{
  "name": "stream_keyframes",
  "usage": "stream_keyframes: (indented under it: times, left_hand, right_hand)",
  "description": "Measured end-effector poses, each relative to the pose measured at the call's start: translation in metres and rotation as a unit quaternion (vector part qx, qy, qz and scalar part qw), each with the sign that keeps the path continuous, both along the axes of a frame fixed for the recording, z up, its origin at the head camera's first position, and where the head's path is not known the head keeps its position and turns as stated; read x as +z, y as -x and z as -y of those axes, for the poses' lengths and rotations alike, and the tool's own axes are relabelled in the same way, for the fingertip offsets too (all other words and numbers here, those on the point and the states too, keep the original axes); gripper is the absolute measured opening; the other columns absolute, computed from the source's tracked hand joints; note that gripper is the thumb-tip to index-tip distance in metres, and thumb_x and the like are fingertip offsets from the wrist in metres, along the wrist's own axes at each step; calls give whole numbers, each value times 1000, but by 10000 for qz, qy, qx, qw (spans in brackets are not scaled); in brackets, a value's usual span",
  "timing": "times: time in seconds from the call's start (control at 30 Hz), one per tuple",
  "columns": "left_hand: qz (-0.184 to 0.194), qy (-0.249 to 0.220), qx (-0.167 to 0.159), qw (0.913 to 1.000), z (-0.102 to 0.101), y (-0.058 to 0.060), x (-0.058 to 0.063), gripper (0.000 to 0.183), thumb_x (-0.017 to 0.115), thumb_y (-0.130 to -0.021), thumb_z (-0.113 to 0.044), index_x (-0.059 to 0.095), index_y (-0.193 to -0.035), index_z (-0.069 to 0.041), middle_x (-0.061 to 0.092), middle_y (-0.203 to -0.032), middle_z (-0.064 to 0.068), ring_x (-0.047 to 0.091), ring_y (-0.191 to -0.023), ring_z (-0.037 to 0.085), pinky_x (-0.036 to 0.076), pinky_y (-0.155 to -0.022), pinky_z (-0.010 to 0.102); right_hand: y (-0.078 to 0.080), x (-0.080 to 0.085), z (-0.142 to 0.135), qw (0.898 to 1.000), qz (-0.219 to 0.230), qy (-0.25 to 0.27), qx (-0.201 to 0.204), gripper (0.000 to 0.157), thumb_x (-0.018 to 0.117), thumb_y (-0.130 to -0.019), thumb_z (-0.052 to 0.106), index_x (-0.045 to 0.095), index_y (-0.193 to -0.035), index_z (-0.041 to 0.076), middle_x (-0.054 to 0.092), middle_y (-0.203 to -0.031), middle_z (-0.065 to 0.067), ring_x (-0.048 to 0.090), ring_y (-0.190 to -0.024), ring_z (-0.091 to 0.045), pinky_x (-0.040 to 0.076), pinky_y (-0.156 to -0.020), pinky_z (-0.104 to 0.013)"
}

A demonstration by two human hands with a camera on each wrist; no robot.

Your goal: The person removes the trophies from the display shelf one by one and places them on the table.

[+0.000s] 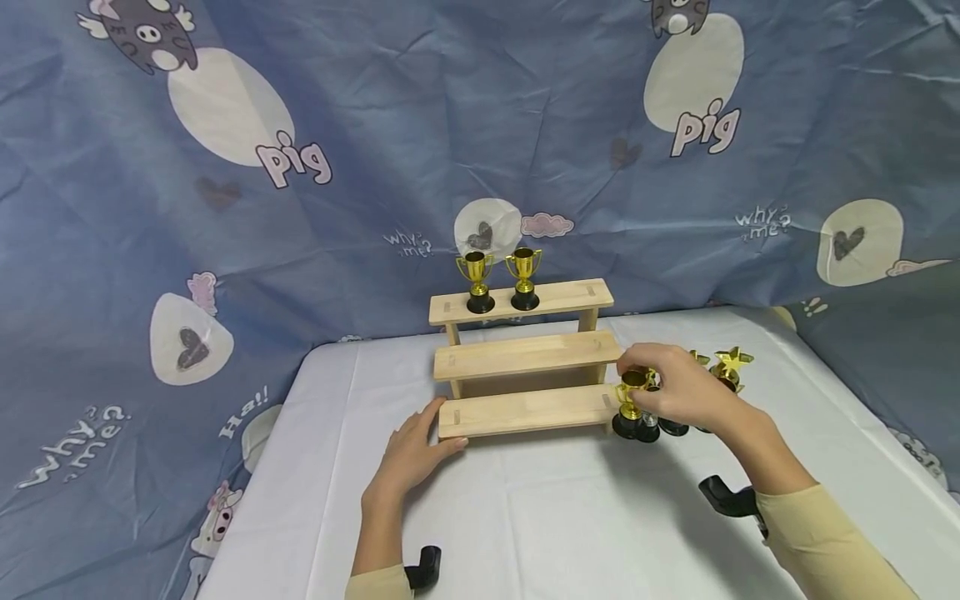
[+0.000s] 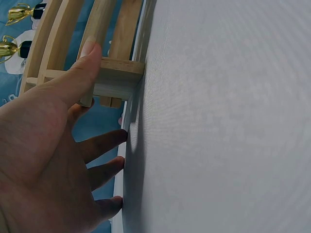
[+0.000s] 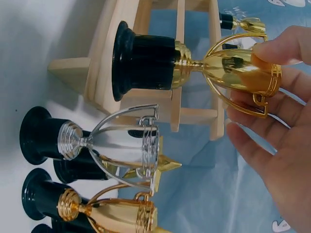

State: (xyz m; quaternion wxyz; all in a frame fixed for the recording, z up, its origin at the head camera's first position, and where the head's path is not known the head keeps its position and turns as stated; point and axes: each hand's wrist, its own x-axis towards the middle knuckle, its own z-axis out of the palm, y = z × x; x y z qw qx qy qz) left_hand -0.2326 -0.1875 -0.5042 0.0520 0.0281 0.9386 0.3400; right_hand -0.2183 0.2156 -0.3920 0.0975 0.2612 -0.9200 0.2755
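My right hand [image 1: 678, 387] pinches a gold trophy cup [image 3: 226, 70] by its bowl, thumb on one side and fingers on the other. The cup's black base hangs higher than those of the trophies beside it, near the right end of a three-step wooden stand [image 1: 525, 410]. My left hand [image 1: 411, 450] grips the left end of the lowest step, thumb at the front and index finger behind it; its other fingers spread towards the table. A silver trophy cup [image 3: 121, 141] and another gold cup [image 3: 121, 216] stand below the right hand.
Two gold trophy cups [image 1: 480, 282] stand on the top step. Gold star trophies [image 1: 731, 362] on black bases are grouped right of the stand, partly behind my right hand. A white cloth [image 1: 555, 517] covers the table, and a blue patterned curtain [image 1: 375, 167] hangs behind.
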Motion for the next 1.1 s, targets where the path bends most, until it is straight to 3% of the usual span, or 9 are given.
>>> stream_keyframes:
  times: [0.43,0.73,1.1]
  left_hand:
    - [-91,34,-6,10000,0,0,-2,86,73,-81,-59,37,-154,-30,42,-157,12,31,-148,43,11,-117,73]
    - [-55,24,25,10000,0,2,-3,86,73,-80,-61,36,-153,-34,42,-157,11,31,-148,42,11,-117,73]
    - [-53,50,22,10000,2,3,-6,87,74,-80,-60,36,-153,-34,42,-157,11,32,-148,41,11,-118,72]
  right_hand:
    - [-7,-9,-12,9998,40,-204,-54,33,72,-69,0,67,-94,22,62,-85,12,54,-73,-6,48,-67,-28]
    - [-15,-14,-19,9986,58,-422,-307,35,73,-71,3,70,-99,22,67,-91,11,56,-79,-5,50,-71,-30]
    - [-22,-24,-24,9974,1,-562,-444,31,73,-71,4,68,-94,23,61,-85,15,52,-75,-4,45,-66,-27]
